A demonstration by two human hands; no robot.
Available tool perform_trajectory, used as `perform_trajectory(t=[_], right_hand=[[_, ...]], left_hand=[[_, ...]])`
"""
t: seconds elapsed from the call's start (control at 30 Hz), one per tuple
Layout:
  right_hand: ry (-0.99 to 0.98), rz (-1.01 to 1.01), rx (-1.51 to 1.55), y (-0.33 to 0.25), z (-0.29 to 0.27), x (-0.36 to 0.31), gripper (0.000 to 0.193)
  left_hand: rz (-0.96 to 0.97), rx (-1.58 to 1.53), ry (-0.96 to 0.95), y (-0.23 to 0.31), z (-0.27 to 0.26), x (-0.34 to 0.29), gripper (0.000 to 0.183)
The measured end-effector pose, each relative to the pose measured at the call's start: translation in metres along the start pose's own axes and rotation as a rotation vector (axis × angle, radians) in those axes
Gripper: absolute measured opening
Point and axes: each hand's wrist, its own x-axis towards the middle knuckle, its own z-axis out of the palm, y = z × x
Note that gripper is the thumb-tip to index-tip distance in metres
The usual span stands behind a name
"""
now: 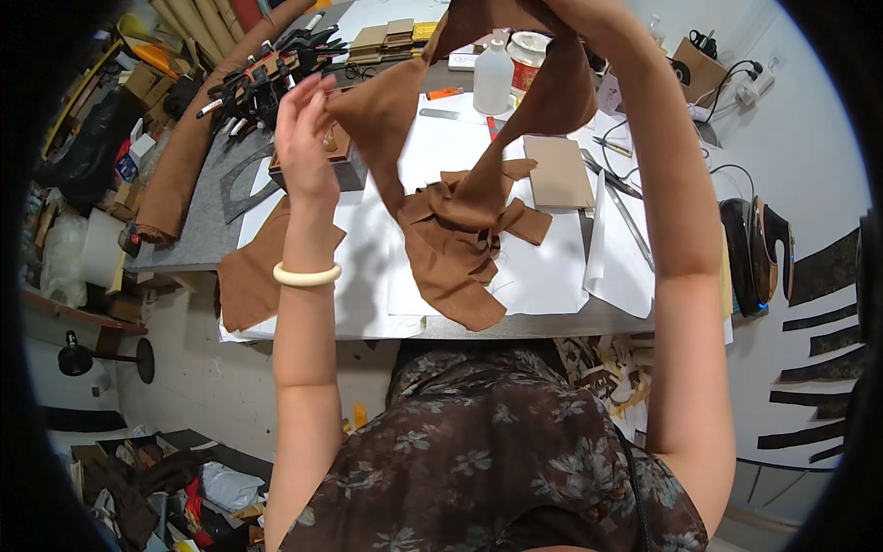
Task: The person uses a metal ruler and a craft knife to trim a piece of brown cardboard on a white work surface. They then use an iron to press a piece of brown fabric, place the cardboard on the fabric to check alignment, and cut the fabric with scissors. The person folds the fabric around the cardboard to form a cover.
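Observation:
A large cut piece of brown fabric [382, 101] hangs in a loop above the table, its lower end trailing onto crumpled brown fabric [455, 262] on white paper. My right hand [579, 11] is raised at the top edge of the view, partly cut off, closed on the upper part of the piece. At the left, my left hand [305, 133] is lifted with fingers stretched and slightly blurred, right beside the fabric's pointed corner. Another flat brown piece [258, 276] lies under my left forearm, at the table's front left.
A white squeeze bottle [494, 78] and a tin [527, 60] stand behind the fabric. A wooden box [345, 152], a tool rack [271, 78] and a fabric roll [179, 175] are on the left. At the right are a cardboard block [558, 173], a metal ruler [630, 221] and an iron [759, 253].

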Motion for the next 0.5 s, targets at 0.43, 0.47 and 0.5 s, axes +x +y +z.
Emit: perform_trajectory(t=[0.43,0.47,0.5], right_hand=[[-0.095,-0.660,-0.730,-0.115,-0.047,0.056,0.032],[-0.074,-0.693,-0.841,-0.115,-0.052,0.067,0.031],[0.002,-0.722,-0.877,-0.117,-0.056,0.074,0.020]], left_hand=[[0.104,0.284,-0.418,0.135,0.109,0.093,0.024],[0.096,0.199,-0.498,0.142,0.098,0.104,0.022],[0.064,0.152,-0.504,0.154,0.090,0.115,0.021]])
